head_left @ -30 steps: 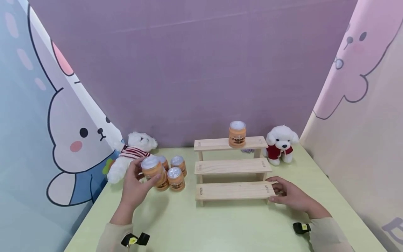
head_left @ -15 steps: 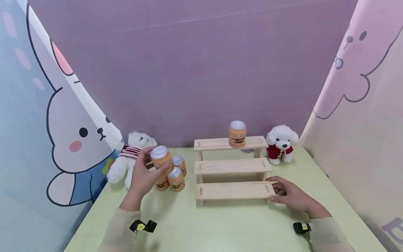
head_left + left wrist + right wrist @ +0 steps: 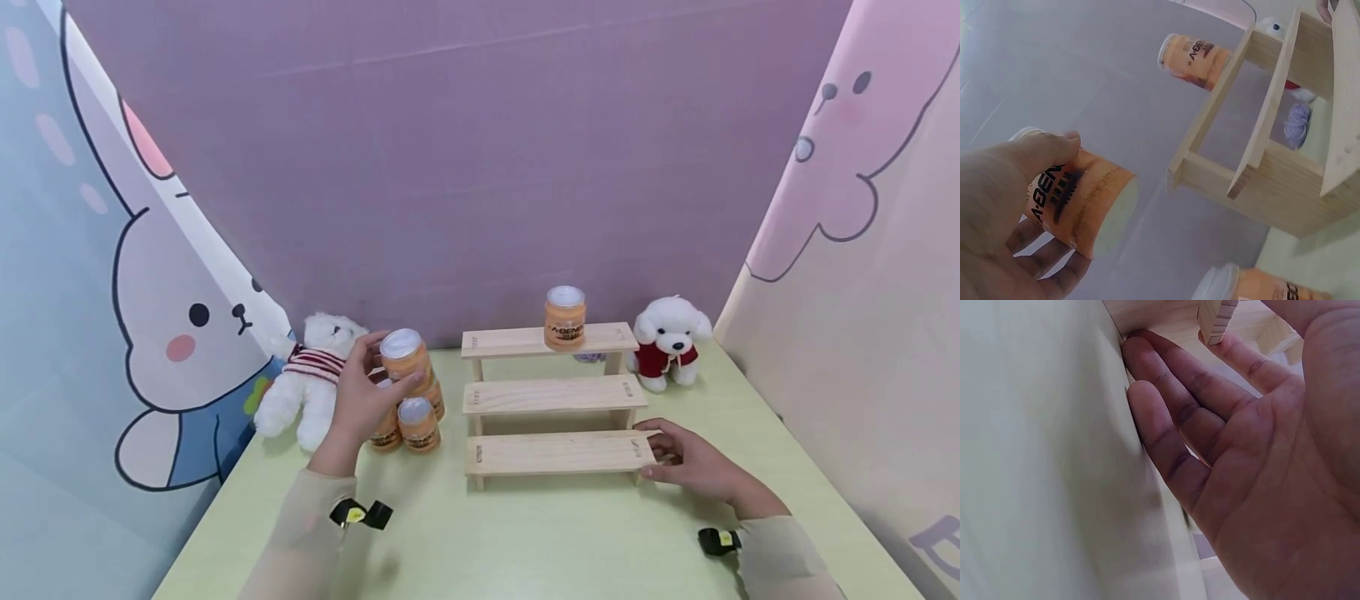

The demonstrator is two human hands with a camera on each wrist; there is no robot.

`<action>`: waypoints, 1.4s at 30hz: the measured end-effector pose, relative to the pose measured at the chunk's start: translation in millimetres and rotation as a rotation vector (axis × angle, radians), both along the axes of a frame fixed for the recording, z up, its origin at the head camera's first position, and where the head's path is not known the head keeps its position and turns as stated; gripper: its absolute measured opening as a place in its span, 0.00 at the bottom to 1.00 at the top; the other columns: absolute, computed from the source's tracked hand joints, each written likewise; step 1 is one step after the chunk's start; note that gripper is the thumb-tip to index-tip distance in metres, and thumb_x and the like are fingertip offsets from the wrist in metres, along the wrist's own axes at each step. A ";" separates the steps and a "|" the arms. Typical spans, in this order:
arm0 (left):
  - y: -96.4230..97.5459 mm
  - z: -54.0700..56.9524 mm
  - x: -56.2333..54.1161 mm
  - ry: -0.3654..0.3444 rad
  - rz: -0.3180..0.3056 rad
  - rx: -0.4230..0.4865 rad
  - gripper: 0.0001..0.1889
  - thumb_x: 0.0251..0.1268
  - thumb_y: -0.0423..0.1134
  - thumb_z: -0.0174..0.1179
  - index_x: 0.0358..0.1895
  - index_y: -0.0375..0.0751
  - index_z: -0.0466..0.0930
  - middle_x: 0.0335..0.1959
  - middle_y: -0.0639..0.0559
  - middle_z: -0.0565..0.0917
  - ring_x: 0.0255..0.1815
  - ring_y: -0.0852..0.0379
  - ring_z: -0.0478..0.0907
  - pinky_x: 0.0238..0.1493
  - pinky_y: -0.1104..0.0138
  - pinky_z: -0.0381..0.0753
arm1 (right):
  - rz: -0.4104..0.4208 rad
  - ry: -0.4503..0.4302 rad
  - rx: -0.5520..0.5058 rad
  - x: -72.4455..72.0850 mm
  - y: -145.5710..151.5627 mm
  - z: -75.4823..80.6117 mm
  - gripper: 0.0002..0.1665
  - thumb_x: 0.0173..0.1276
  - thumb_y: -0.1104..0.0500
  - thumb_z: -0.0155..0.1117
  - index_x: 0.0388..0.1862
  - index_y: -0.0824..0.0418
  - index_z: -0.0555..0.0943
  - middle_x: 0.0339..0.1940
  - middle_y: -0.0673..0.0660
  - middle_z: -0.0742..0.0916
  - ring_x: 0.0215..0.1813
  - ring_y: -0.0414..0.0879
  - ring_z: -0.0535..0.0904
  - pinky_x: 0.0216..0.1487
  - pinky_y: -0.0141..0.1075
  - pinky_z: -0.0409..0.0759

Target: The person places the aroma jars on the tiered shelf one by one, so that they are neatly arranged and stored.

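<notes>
In the head view my left hand [image 3: 367, 400] holds an orange jar [image 3: 406, 358] with a pale lid and dark lettering, raised above several like jars. The left wrist view shows the thumb on one side of the held jar [image 3: 1079, 194] and the fingers beneath. Of the group below, a front jar [image 3: 419, 425] shows best; the others are partly covered. My right hand [image 3: 693, 467] rests against the right end of a three-step wooden rack [image 3: 558, 454], its relaxed fingers [image 3: 1154, 412] touching the side. One more jar [image 3: 565, 318] stands upright on the top step.
A white plush bear [image 3: 303, 387] in a striped top leans behind the jars at left. A white plush dog [image 3: 672, 342] in red sits right of the rack. Purple yarn [image 3: 1297, 125] lies behind the rack. A purple wall [image 3: 450, 167] closes the back of the table [image 3: 525, 542].
My left hand has carried the held jar to the right and a little upward, over the other jars. The right hand has stayed at the rack's end.
</notes>
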State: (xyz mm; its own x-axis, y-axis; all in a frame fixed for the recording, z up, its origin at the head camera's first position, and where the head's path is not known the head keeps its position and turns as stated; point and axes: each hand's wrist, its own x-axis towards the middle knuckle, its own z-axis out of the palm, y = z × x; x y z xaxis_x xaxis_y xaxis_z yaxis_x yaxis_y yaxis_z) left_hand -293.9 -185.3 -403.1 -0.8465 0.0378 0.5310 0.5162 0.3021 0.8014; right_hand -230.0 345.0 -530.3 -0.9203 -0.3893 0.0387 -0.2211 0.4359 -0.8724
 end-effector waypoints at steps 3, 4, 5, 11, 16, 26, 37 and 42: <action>6.1 1.8 -3.7 0.007 -0.010 -0.011 0.40 0.54 0.40 0.83 0.70 0.48 0.73 0.54 0.48 0.82 0.52 0.52 0.78 0.55 0.51 0.82 | 0.001 -0.001 -0.001 -0.3 0.0 -0.2 0.39 0.69 0.57 0.77 0.74 0.61 0.69 0.54 0.61 0.88 0.50 0.49 0.86 0.45 0.37 0.84; 8.3 2.4 -4.8 0.009 -0.012 -0.013 0.40 0.53 0.41 0.83 0.70 0.48 0.73 0.54 0.48 0.82 0.52 0.52 0.79 0.55 0.50 0.82 | 0.001 0.000 0.000 -0.3 0.1 -0.2 0.39 0.69 0.56 0.77 0.74 0.61 0.69 0.54 0.61 0.88 0.50 0.49 0.86 0.46 0.37 0.84; 10.5 2.9 -5.9 0.006 -0.012 -0.014 0.40 0.53 0.41 0.83 0.70 0.48 0.73 0.54 0.48 0.82 0.52 0.52 0.79 0.55 0.50 0.82 | 0.001 0.001 0.000 -0.3 0.1 -0.3 0.39 0.69 0.56 0.77 0.73 0.61 0.69 0.54 0.61 0.88 0.50 0.49 0.86 0.45 0.37 0.84; 25.0 8.4 -10.0 -0.011 -0.034 -0.009 0.40 0.54 0.43 0.83 0.70 0.49 0.72 0.55 0.48 0.81 0.54 0.51 0.78 0.55 0.50 0.81 | 0.002 0.010 0.004 -0.3 0.1 -0.6 0.39 0.68 0.56 0.77 0.73 0.61 0.70 0.54 0.60 0.88 0.50 0.49 0.86 0.46 0.37 0.84; 37.2 12.3 -15.9 -0.009 -0.067 0.008 0.39 0.55 0.42 0.82 0.70 0.49 0.72 0.55 0.46 0.80 0.53 0.49 0.78 0.55 0.48 0.80 | 0.010 0.013 0.000 -0.2 -0.1 -0.4 0.39 0.69 0.57 0.77 0.73 0.61 0.69 0.53 0.60 0.88 0.50 0.49 0.86 0.46 0.37 0.84; 62.3 15.7 -27.9 0.008 -0.110 0.025 0.38 0.56 0.43 0.82 0.69 0.49 0.73 0.55 0.47 0.80 0.54 0.49 0.78 0.55 0.48 0.81 | 0.007 0.005 -0.013 -0.1 -0.9 0.4 0.39 0.69 0.57 0.77 0.73 0.61 0.70 0.54 0.60 0.89 0.50 0.48 0.86 0.45 0.37 0.84; 84.7 20.5 -38.8 -0.040 -0.125 0.031 0.39 0.57 0.33 0.80 0.71 0.44 0.70 0.58 0.40 0.78 0.54 0.38 0.78 0.56 0.43 0.79 | 0.020 0.013 -0.024 -1.7 0.4 -1.4 0.38 0.70 0.58 0.76 0.73 0.61 0.69 0.54 0.61 0.88 0.49 0.49 0.86 0.44 0.38 0.85; 95.7 33.3 -26.1 -0.069 -0.147 0.041 0.37 0.59 0.30 0.77 0.71 0.37 0.69 0.57 0.37 0.78 0.54 0.33 0.77 0.55 0.41 0.79 | 0.021 0.017 -0.017 -1.4 0.4 -2.9 0.38 0.69 0.57 0.76 0.74 0.61 0.69 0.54 0.60 0.88 0.49 0.49 0.86 0.45 0.38 0.85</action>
